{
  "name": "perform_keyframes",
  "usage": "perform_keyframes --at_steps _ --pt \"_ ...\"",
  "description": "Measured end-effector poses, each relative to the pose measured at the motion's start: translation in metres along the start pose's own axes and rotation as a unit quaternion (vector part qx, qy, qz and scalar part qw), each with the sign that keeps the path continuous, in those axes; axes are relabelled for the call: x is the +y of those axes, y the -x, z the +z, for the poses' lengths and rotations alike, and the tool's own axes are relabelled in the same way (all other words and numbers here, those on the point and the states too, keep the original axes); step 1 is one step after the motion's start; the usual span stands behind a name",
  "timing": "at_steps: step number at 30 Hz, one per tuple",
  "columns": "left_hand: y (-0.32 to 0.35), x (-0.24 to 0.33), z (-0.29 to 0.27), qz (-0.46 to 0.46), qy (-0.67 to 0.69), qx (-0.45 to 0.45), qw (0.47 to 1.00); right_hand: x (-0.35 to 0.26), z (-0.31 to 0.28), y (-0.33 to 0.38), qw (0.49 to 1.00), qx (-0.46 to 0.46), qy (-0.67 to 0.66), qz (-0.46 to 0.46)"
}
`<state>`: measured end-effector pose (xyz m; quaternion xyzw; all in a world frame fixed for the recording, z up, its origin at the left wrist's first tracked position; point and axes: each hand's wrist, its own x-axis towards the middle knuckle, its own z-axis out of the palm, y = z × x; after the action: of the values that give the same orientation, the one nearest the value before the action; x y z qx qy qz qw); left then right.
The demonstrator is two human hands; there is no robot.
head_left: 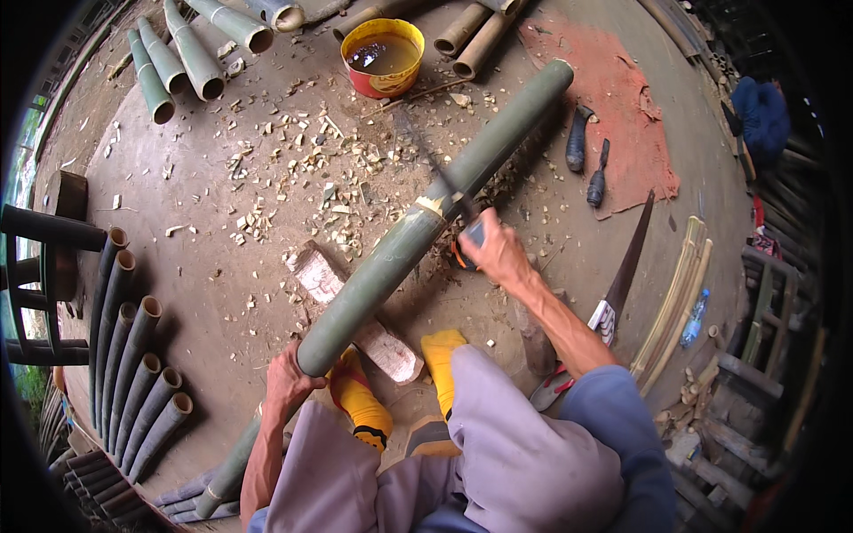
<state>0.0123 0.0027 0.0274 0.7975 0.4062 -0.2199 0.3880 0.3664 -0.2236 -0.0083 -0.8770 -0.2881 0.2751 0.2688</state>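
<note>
Left hand (289, 384) wrapped around the near end of a long green bamboo pole (426, 222), fingers closed on it. Pole resting across a wooden block (355, 311), running from seven o'clock up toward one o'clock. Right hand (498, 253) clenched on the handle of a blade (435, 173), probably a machete, edge blurred, meeting the pole's pale node. Chips (302, 169) scattered at eleven o'clock; a yellow bucket (382, 58) at twelve; a saw (622, 275) at three.

outdoor bamboo workshop | cut bamboo poles (133, 373) stacked | wood chips (302, 169) on dirt floor | handsaw (622, 280)
</note>
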Motion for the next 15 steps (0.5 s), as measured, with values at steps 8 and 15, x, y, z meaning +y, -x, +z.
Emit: perform_keyframes --at_steps 8,15 --pt "-0.018 -0.009 -0.008 0.000 0.047 -0.080 0.996 0.002 0.008 0.017 0.993 -0.056 0.046 -0.096" --pt "-0.026 -0.017 -0.012 0.013 0.093 -0.128 0.987 -0.018 0.015 0.040 0.988 -0.108 0.017 -0.106"
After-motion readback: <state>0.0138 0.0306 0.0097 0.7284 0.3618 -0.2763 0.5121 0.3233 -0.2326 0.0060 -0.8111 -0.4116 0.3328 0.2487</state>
